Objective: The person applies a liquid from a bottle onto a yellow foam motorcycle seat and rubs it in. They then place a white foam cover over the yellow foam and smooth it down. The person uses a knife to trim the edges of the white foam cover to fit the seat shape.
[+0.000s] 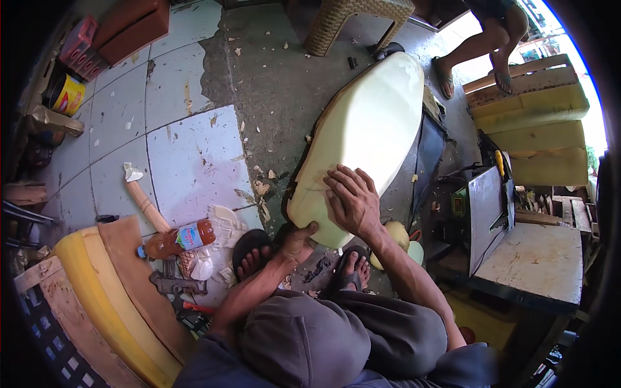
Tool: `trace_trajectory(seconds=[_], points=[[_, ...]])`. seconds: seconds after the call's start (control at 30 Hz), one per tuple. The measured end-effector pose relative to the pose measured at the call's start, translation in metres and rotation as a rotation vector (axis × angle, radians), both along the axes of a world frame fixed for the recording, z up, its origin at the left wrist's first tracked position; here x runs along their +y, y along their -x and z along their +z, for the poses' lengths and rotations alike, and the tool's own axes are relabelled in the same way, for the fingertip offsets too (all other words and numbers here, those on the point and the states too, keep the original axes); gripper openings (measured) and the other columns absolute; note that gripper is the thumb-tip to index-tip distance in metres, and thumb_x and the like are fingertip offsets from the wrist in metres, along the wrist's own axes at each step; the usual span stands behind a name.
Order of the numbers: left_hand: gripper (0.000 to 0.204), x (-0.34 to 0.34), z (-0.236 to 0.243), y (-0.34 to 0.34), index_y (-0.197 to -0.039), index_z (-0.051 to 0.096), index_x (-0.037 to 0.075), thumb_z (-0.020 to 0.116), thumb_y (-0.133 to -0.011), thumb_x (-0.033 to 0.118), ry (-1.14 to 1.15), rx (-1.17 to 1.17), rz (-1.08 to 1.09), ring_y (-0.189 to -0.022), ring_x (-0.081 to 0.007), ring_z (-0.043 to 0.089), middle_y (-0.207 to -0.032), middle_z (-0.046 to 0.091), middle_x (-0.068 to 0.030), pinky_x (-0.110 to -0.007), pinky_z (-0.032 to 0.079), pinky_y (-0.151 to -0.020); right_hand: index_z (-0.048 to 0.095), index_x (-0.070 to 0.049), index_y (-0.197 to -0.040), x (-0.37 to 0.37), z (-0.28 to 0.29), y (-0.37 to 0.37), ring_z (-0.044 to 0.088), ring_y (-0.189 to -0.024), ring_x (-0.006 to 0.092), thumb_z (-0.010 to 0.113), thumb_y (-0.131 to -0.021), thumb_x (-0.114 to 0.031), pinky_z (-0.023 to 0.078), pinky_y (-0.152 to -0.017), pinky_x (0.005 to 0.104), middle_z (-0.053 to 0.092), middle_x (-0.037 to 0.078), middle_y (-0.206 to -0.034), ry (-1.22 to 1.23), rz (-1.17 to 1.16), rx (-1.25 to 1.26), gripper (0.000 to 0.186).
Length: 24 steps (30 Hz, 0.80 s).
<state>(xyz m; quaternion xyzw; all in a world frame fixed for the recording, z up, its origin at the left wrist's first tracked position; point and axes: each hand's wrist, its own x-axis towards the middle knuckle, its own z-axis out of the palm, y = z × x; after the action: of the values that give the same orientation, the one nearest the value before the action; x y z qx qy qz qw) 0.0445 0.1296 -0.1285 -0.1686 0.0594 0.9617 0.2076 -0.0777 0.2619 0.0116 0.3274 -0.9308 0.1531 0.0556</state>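
Observation:
A long, pale yellow foam motorcycle seat (pixel 362 116) lies slantwise in front of me, its narrow end close to my knees. A dark rim shows along its left edge. My left hand (pixel 299 240) grips this near end, thumb on top; its other fingers are hidden under the seat. Flat on the foam near that same end rests my right hand (pixel 352 199), its fingers stretched out and slightly apart. A faint line marks the foam beside its fingertips. Pale scraps (pixel 262 189) litter the floor left of the seat.
A bottle of brown liquid (pixel 184 238) lies at left beside a wooden-handled tool (pixel 147 205). Yellow foam blocks (pixel 537 139) stack at right, behind a low table (pixel 533 262). A woven stool (pixel 356 16) stands at the back; another person's legs (pixel 482 45) are at far right.

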Motion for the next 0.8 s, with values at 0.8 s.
trace_trajectory(seconds=[0.8], points=[[0.077,-0.02,-0.011,0.013,-0.153,0.04,0.014,0.076,-0.085,0.006,0.169,-0.114,0.062,-0.134,-0.0221,0.053,-0.145,0.054,-0.0028,-0.042,0.044,-0.115,0.05,-0.006,-0.15,-0.05,0.104,0.018,0.039,-0.149,0.0351,0.059,-0.097,-0.033,0.018,-0.124,0.0566,0.048,0.02,-0.156,0.267,-0.016,0.331,0.06]])
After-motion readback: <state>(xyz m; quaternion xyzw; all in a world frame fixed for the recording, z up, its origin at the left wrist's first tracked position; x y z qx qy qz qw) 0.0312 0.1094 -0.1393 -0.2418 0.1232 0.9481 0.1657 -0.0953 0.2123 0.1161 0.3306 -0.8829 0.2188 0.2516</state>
